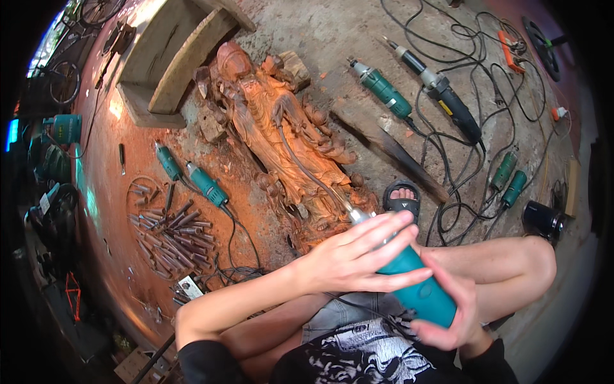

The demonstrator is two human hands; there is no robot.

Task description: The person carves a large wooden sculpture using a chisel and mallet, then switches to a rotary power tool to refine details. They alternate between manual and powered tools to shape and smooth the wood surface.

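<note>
A green die grinder (422,291) lies across my lap, its silver nose pointing up and left toward a carved wooden figure (268,121). My left hand (364,253) is laid over the front of the grinder, its fingers stretched across the body. Around the rear end curls my right hand (457,297), thumb on the near side and fingers on the far side. The reddish-orange figure, in a draped robe, lies on its back on the floor, its lower end near my left hand. The underside of the grinder is hidden.
Left of the figure lie several chisels (176,233) and two small green grinders (208,185). More grinders (387,93) and tangled cords (448,173) cover the right side. A dark wooden bar (396,157) lies beside the figure; a wooden bench (160,64) stands beyond its head.
</note>
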